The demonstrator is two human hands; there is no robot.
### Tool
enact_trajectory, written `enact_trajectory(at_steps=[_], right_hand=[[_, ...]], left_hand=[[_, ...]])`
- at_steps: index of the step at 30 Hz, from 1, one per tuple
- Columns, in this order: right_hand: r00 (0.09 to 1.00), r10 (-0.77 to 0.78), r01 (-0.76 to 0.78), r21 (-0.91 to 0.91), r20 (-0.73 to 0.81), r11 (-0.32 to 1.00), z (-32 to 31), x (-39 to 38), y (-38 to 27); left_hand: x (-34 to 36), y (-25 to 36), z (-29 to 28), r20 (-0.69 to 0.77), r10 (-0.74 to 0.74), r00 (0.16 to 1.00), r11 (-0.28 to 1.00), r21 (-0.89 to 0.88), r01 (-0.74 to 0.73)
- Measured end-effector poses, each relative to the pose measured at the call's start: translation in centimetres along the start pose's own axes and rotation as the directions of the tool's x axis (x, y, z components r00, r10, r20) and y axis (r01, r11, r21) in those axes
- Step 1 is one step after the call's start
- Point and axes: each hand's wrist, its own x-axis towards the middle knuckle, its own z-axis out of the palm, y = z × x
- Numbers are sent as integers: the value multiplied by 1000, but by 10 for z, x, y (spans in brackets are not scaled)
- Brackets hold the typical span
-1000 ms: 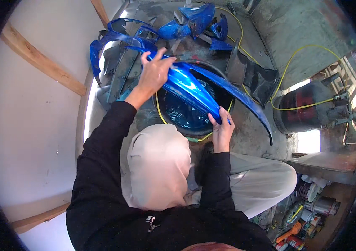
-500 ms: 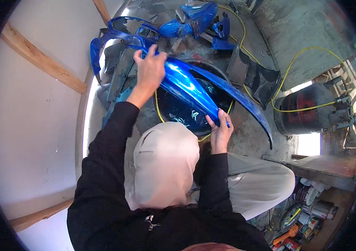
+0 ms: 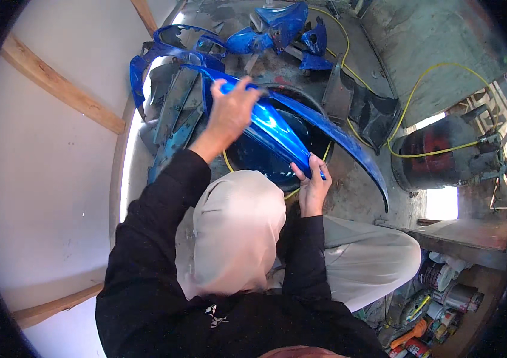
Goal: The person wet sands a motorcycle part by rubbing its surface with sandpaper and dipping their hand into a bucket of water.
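One long blue panel (image 3: 277, 124), held above one dark basin (image 3: 246, 156). Likely light, stiff, brittle along thin edges; probably slippery (that gloss). Best held near both ends. Two hands: left hand (image 3: 232, 112) blurred across its upper part, grip cannot be told; right hand (image 3: 314, 190) clamped on the narrow lower tip.

I'm seeing the left hand (image 3: 231, 113) only blurred; the blue panel (image 3: 278, 125) is hiding part of the dark basin (image 3: 244, 160).
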Motion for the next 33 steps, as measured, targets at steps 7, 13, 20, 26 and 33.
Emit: enact_trajectory(at_steps=[7,13,20,26,33], right_hand=[[999,7,-7,-11,-31,1000,2,0,-1],[1000,-16,15,30,18,999,1,1,-1],[999,-4,2,60,41,998,1,-2,-1],[988,78,-62,114,-136,992,12,1,-8],[968,88,-92,-5,-234,996,13,7,-15]], left_hand=[[0,7,6,108,148,983,989,-45,-144],[24,-56,-14,151,-121,981,990,96,108],[79,-79,-28,731,19,682,987,95,-128],[59,1,-8,520,-200,830,959,276,59],[-10,66,-7,-71,-4,997,999,31,6]])
